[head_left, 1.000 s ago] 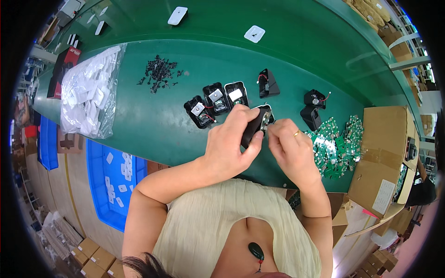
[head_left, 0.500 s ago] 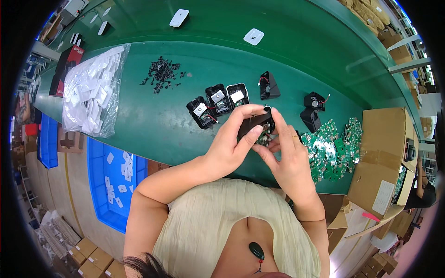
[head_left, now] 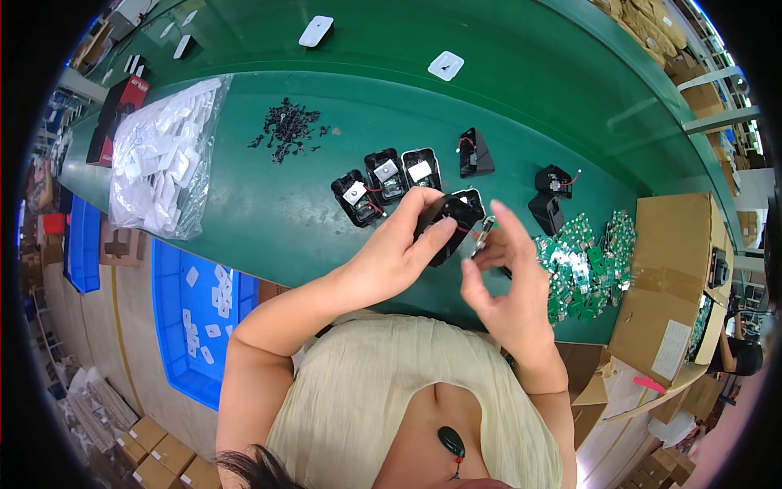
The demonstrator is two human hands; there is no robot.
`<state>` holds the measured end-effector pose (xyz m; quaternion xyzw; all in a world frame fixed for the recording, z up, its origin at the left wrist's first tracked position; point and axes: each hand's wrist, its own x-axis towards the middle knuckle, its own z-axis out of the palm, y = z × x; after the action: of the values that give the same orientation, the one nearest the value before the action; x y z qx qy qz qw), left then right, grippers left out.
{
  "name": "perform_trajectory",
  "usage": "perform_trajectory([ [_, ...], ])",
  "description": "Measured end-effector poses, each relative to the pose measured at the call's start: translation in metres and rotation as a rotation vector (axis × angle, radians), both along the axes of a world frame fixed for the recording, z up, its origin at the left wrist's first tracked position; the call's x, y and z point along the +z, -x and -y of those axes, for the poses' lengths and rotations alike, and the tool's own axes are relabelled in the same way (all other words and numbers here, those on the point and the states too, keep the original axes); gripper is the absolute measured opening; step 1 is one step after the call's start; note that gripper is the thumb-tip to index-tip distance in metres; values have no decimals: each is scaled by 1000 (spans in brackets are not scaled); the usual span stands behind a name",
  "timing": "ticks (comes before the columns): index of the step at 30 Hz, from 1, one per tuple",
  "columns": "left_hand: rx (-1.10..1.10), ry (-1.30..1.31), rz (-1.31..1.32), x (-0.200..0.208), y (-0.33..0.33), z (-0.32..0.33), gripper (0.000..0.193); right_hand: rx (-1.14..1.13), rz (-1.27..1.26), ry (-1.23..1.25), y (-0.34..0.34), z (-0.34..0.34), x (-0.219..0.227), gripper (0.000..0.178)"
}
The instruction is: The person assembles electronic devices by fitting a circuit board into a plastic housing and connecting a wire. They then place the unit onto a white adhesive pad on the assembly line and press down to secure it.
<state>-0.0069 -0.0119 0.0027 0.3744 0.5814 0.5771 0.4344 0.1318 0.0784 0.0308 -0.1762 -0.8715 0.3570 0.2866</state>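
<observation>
A black plastic housing (head_left: 445, 253) with a pale rim is tilted in my left hand (head_left: 405, 238). That hand's fingers wrap its far side and the thumb presses on its open face. Inside, a bit of red wire shows. Beside the housing's right edge, a small circuit board (head_left: 484, 234), seen nearly edge-on, sits at the fingers of my right hand (head_left: 517, 281). The thumb and forefinger of this hand are spread, while its other fingers curl behind the board. Something dark shows partly between those fingers, too hidden to name.
Several open black housings (head_left: 386, 174) stand just beyond my hands, others (head_left: 475, 153) farther right. A pile of green circuit boards (head_left: 590, 261) lies right, beside a cardboard box (head_left: 661, 277). Black small parts (head_left: 287, 130), a bag of white pieces (head_left: 163, 159) and a blue bin (head_left: 175, 342) are left.
My right hand has drawn back from the housing, its thumb and forefinger spreading apart, with the circuit board now outside. The left hand has tipped the housing so its open face shows more.
</observation>
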Motion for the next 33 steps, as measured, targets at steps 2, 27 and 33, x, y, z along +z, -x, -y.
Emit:
perform_trajectory([
  [2,48,-27,156,-2,-3,-4,21,95,-21,40,-2,5,-1,63],
  [27,-49,-137,250,8,-15,2,40,-21,-178,-559,7,-17,-11,25],
  [33,-48,-148,210,6,-17,3,42,19,-134,-597,7,-17,-12,22],
])
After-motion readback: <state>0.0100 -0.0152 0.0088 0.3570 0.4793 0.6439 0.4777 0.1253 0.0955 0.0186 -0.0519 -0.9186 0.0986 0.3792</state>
